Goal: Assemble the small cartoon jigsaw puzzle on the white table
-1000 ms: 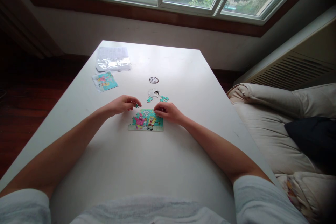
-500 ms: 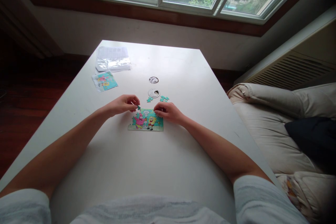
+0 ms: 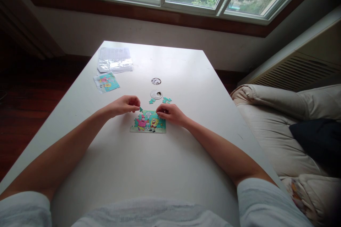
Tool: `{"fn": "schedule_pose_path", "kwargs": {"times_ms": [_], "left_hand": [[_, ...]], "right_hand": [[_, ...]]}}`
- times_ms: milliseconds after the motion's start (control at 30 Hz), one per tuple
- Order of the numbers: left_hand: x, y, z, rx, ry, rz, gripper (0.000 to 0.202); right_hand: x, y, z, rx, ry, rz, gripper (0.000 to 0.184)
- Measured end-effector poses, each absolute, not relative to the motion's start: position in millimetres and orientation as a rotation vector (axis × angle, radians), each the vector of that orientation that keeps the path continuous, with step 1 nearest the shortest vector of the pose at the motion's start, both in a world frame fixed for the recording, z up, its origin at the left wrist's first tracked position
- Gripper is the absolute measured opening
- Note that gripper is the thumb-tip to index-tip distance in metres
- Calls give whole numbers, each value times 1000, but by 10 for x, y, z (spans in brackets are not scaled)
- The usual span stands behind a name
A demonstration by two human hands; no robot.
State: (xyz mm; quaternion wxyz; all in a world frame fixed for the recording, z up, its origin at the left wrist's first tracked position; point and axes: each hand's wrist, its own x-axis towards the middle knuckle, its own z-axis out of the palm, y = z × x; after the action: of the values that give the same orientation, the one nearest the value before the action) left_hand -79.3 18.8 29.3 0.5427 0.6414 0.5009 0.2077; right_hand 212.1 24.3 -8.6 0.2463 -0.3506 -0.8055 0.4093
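While L hand (image 3: 125, 105) pinches teal pc (image 3: 141, 109), R hand (image 3: 172, 112) covers puzzle (image 3: 148, 123) corner, grip unclear.

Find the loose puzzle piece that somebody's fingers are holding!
It's the green piece pinched in the left hand, by the upper left of the puzzle. The other loose pieces lie on the table in two groups.
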Motion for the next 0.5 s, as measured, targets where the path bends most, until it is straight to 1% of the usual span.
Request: {"fn": "schedule_pose_path", "kwargs": {"times_ms": [233, 500], "left_hand": [[-816, 188, 330, 1551, 1169, 416, 31], [-913, 181, 428, 1736, 1208, 178, 31]], "right_hand": [[2119, 252, -111, -940, -2197, 1112, 14], [2128, 248, -94, -942, -2198, 1109, 15]]}}
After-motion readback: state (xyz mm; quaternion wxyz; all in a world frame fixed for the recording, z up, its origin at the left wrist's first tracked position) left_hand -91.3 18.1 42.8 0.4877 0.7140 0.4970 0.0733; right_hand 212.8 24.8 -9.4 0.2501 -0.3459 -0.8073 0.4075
